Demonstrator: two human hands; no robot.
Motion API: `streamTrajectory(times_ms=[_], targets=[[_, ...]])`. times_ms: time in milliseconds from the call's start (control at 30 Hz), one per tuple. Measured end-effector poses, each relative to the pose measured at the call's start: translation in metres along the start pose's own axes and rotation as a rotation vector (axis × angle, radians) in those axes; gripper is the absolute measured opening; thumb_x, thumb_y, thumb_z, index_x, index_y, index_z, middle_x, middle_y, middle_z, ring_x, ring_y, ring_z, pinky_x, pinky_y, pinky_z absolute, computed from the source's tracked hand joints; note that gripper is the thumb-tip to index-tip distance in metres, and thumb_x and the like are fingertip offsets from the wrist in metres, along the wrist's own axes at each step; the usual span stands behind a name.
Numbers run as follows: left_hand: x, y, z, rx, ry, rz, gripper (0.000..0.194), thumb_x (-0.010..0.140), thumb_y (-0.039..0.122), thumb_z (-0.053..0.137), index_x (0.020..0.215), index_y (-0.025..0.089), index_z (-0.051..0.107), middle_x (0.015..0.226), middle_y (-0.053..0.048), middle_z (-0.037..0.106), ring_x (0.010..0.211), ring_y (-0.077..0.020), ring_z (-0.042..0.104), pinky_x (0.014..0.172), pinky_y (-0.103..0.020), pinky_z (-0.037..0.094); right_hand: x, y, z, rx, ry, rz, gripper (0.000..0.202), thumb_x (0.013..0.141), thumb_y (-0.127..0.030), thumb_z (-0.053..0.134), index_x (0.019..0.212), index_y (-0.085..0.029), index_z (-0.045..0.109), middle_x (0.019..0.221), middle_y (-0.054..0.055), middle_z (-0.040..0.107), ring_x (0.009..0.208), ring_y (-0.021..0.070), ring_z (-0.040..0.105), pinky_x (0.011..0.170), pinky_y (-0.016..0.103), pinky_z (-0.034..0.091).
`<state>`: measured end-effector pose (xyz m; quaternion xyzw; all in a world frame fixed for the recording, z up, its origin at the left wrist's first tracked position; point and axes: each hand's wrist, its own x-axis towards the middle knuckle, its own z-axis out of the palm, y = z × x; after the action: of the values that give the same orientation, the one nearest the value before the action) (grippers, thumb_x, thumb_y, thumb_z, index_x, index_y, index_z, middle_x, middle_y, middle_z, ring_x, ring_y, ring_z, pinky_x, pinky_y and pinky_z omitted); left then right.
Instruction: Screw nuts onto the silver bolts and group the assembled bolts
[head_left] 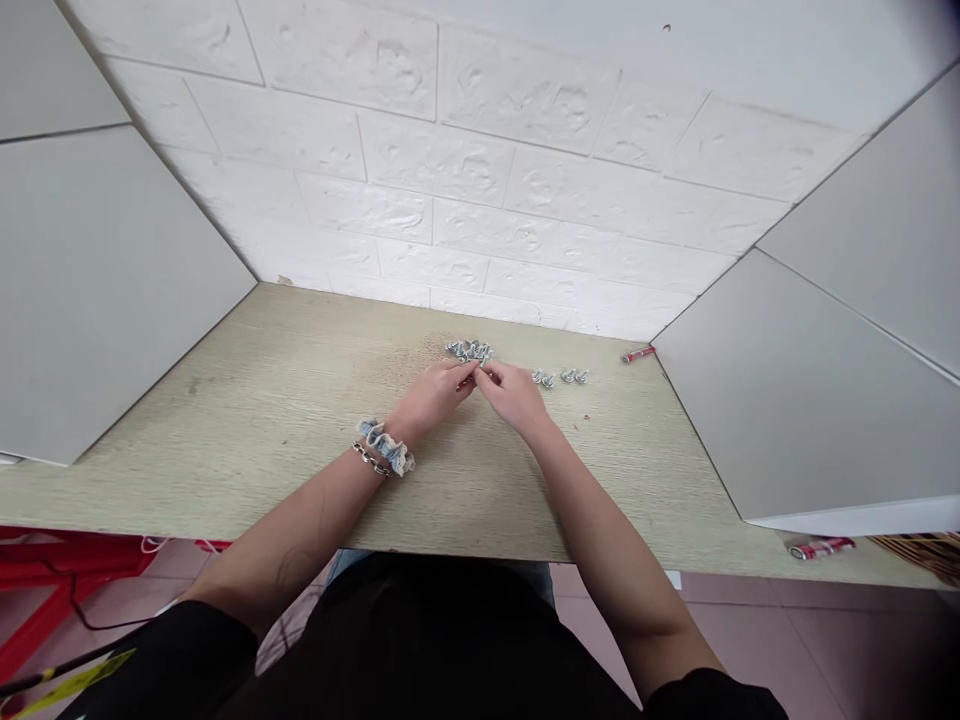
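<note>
At the near edge, to the right of the fingers and nearer the body, a red-and-silver cylinder lay with its long axis running roughly sideways. The left hand and right hand met above the table, fingers curled and closed, their tips drawn together; whether a piece was gripped between them could not be told. Just beyond the fingertips sat a pile of small metal screws, its pieces pointing in mixed directions, with no shared long axis. Right of the right fingers were loose screws in two pairs, their short shanks seeming to slant upward; exact angles were too small to tell. Farther right and slightly beyond the fingers, a second red cylinder lay near the panel, its long axis slanting slightly away toward the right.
</note>
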<state>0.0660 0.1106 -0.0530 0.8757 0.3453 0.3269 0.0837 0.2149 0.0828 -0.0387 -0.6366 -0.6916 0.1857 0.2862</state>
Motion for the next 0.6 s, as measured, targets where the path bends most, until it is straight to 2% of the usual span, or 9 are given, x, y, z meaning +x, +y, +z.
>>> streamTrajectory(times_ms=[100, 267, 333, 433, 600], targets=[[0.0, 0.0011, 0.0, 0.01, 0.0, -0.002, 0.022, 0.084, 0.023, 0.046, 0.101, 0.014, 0.058, 0.078, -0.005, 0.06, 0.068, -0.0123, 0.054, 0.063, -0.022, 0.041, -0.0003, 0.0005, -0.0011, -0.067, 0.027, 0.037, 0.045, 0.085, -0.048, 0.03, 0.066, -0.019, 0.058, 0.061, 0.002, 0.056, 0.06, 0.0135, 0.048, 0.052, 0.023, 0.027], [0.0007, 0.0014, -0.0018, -0.017, -0.003, 0.002, 0.024, 0.084, 0.02, 0.046, 0.105, 0.014, 0.056, 0.085, -0.005, 0.061, 0.073, -0.0126, 0.055, 0.064, -0.022, 0.041, -0.0014, -0.0015, -0.0021, 0.037, 0.001, 0.014, 0.02, 0.078, -0.037, 0.044, 0.087, -0.023, 0.057, 0.062, -0.004, 0.055, 0.056, 0.0106, 0.047, 0.052, 0.021, 0.029], [0.0009, 0.0013, -0.0019, -0.013, -0.016, -0.004, 0.023, 0.084, 0.02, 0.046, 0.104, 0.014, 0.057, 0.083, -0.005, 0.061, 0.072, -0.0126, 0.055, 0.064, -0.022, 0.04, -0.0012, -0.002, -0.0017, 0.031, -0.001, 0.008, 0.021, 0.079, -0.037, 0.042, 0.082, -0.023, 0.057, 0.061, -0.004, 0.055, 0.055, 0.0105, 0.047, 0.052, 0.021, 0.029], [0.001, 0.001, -0.0014, -0.009, -0.036, -0.025, 0.021, 0.085, 0.023, 0.045, 0.097, 0.013, 0.059, 0.077, -0.005, 0.06, 0.068, -0.0127, 0.054, 0.062, -0.022, 0.04, -0.0003, -0.0018, -0.0014, -0.014, 0.02, 0.018, 0.034, 0.082, -0.045, 0.036, 0.073, -0.021, 0.058, 0.063, -0.001, 0.056, 0.06, 0.012, 0.048, 0.052, 0.022, 0.028], [0.0012, 0.0015, -0.0011, -0.043, -0.031, -0.036, 0.024, 0.083, 0.021, 0.048, 0.104, 0.014, 0.057, 0.084, -0.005, 0.061, 0.073, -0.0126, 0.055, 0.064, -0.022, 0.04, 0.0, -0.0018, -0.0016, 0.023, 0.003, 0.027, 0.022, 0.077, -0.039, 0.047, 0.085, -0.024, 0.059, 0.065, -0.003, 0.057, 0.06, 0.0109, 0.049, 0.055, 0.022, 0.031]])
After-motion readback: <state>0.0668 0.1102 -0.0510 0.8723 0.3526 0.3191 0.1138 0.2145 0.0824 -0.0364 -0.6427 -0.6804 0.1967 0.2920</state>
